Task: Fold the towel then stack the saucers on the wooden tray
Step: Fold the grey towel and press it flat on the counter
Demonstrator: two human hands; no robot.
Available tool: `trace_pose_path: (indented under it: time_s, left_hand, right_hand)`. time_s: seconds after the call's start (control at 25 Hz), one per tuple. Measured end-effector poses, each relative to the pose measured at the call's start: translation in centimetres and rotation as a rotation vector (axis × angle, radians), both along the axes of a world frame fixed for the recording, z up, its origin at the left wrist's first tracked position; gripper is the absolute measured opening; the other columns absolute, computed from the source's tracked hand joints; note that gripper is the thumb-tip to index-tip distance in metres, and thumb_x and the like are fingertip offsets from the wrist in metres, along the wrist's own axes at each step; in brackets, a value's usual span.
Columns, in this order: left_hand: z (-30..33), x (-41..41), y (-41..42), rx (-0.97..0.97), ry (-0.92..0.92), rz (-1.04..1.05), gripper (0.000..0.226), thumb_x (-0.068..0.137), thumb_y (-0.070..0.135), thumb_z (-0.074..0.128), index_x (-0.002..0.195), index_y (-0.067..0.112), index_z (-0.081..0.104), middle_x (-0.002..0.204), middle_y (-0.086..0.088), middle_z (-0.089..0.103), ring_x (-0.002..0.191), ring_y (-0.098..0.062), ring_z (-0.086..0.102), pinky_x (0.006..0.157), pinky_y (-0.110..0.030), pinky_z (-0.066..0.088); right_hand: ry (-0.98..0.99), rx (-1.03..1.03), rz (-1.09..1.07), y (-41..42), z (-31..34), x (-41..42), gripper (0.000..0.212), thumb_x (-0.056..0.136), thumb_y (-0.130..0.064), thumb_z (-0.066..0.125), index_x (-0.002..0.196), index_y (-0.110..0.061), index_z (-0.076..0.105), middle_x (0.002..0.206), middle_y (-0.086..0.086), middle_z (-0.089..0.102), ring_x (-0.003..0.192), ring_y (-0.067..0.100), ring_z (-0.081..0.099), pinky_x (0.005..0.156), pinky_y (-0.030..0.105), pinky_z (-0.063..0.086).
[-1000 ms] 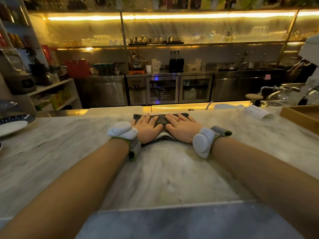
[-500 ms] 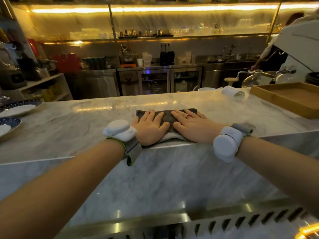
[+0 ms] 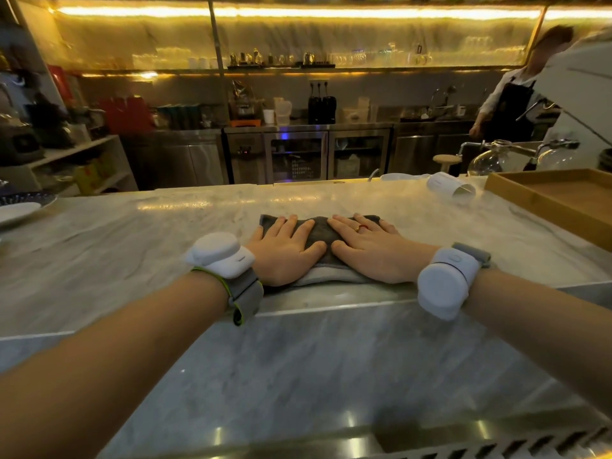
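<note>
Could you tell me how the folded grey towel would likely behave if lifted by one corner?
The towel is probably floppy: its layered edge sags softly under the left hand and right hand. It would likely unfold, and looks light.

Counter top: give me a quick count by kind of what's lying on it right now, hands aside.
Towel, folded, under both hands: 1
Saucer, partly visible at the left edge: 1
Wooden tray, far right: 1
White paper roll, lying on its side: 1
Total: 4
</note>
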State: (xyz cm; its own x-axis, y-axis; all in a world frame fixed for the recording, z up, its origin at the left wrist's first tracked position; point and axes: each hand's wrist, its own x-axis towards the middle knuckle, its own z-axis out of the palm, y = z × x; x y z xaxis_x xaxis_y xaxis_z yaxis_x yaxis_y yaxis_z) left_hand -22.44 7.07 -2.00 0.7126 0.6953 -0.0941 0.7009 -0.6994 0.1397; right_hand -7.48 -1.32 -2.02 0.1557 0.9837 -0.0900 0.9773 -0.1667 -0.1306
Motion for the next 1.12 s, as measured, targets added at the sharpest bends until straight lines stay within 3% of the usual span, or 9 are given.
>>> trace_pose_path:
  time_s: [0.6, 1.12]
  left_hand:
    - [0.3, 12.2, 12.5, 0.040, -0.055, 0.135, 0.059, 0.096, 0.050, 0.022, 0.150, 0.028, 0.012, 0.161, -0.001, 0.005, 0.148, -0.020, 0.003, 0.119, -0.044, 0.001]
    - [0.4, 10.1, 5.9, 0.058, -0.032, 0.148, 0.060, 0.096, 0.050, 0.020, 0.150, 0.027, 0.008, 0.161, -0.004, 0.002, 0.148, -0.021, 0.001, 0.119, -0.046, 0.001]
  right_hand:
    - [0.020, 0.064, -0.079, 14.5, 0.0, 10.9, 0.058, 0.094, -0.046, 0.021, 0.150, -0.030, 0.010, 0.159, -0.009, 0.009, 0.146, 0.015, 0.003, 0.117, 0.047, -0.001]
    - [0.008, 0.094, -0.033, 7.5, -0.3, 9.1, 0.059, 0.095, -0.047, 0.021, 0.150, -0.031, 0.008, 0.159, -0.011, 0.006, 0.146, 0.014, 0.002, 0.117, 0.044, -0.002]
